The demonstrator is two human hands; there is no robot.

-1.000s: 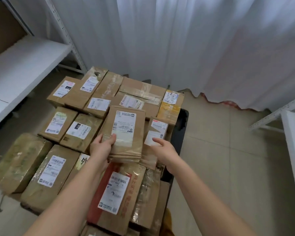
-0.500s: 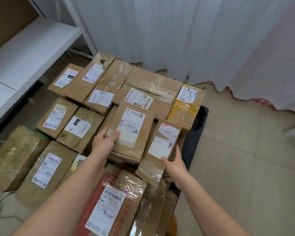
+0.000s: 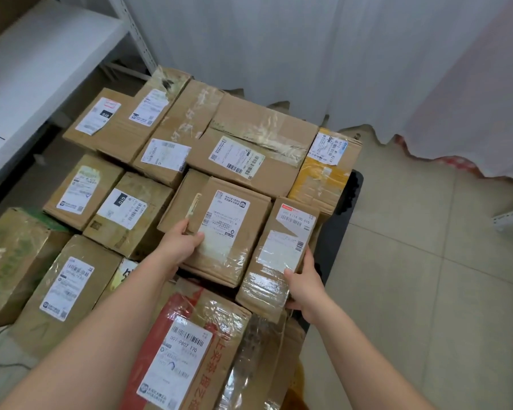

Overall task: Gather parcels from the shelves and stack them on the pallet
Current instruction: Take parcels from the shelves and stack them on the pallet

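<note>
Nearest us, a red-printed cardboard parcel wrapped in clear film (image 3: 187, 347) lies at the near edge of the black pallet (image 3: 342, 202). Just beyond it, our left hand (image 3: 179, 247) grips the near left corner of a flat brown cardboard parcel with a white label (image 3: 219, 229), thumb on top. Our right hand (image 3: 304, 287) clasps the near right edge of a narrow brown taped parcel (image 3: 282, 253) touching it, at the pallet's right edge. Further brown boxes (image 3: 249, 137) fill the far side, before a white curtain (image 3: 308, 54) and white metal shelf (image 3: 42, 54).
</note>
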